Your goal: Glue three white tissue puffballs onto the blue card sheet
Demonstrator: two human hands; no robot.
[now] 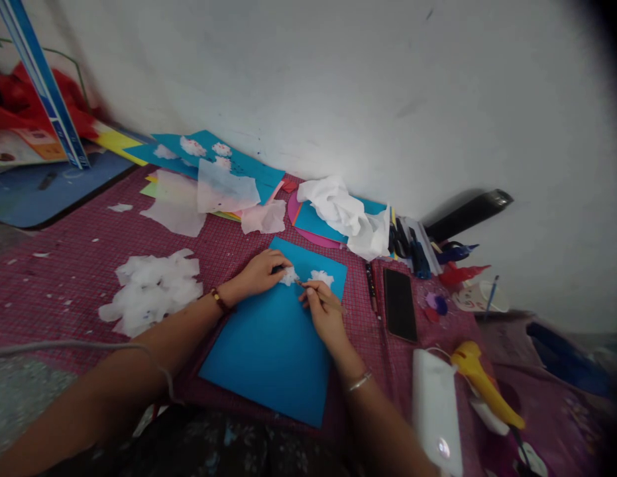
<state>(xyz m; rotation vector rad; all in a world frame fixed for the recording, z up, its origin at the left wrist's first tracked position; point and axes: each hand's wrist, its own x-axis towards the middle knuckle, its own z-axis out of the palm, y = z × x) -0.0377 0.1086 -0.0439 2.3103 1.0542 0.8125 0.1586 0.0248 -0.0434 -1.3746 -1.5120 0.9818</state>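
Observation:
A blue sheet of paper [273, 344] lies tilted in front of me, with two small white tissue tufts near its top edge. My left hand [261, 273] rests on the sheet with bent fingers at the edge of the left tuft [289, 276]. Whatever those fingertips pinch is hidden. In my right hand [324, 315] is a thin brown stick [331, 303], its tip pointing at the same tuft. Just above the right fingers sits the other tuft [322, 277].
Torn white tissue [156, 288] is piled at left. Behind lie a decorated blue sheet [203, 142], loose tissue and crumpled white paper [338, 209]. To the right are a dark pen [371, 288], a phone [400, 305], a white power strip [435, 411] and a yellow glue gun [487, 384].

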